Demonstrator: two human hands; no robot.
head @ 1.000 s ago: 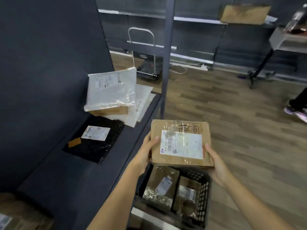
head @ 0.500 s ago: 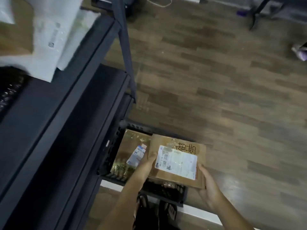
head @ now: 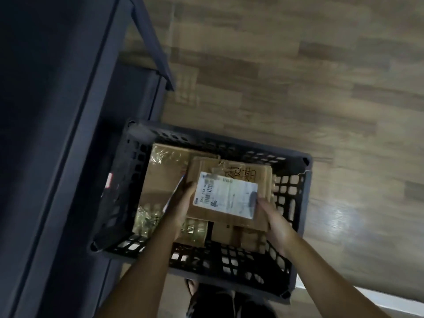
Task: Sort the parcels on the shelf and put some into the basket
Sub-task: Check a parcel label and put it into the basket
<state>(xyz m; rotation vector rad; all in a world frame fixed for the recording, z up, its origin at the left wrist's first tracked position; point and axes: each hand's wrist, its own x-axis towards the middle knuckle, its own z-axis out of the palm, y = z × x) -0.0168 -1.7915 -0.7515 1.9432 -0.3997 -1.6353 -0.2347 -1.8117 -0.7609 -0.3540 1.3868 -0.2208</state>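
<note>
A flat cardboard parcel [head: 238,175] with a white shipping label and black handwriting sits low inside the black plastic basket [head: 291,187]. My left hand [head: 183,198] grips its left edge and my right hand [head: 273,219] grips its right edge. Beneath it lie other cardboard parcels, one wrapped in shiny tape [head: 165,166] at the left and another [head: 234,232] near the front. The dark shelf [head: 57,134] stands along the left; the parcels on it are out of view.
The basket stands on a wooden floor [head: 298,76], tight against the shelf's lower tier and its slanted post [head: 153,47]. My feet in dark sandals [head: 220,301] show just below the basket. A white strip [head: 378,299] lies on the floor at lower right.
My view tipped downward from the shelf to the basket. Both hands carried the labelled parcel down from above the basket into it, over the parcels lying there.
</note>
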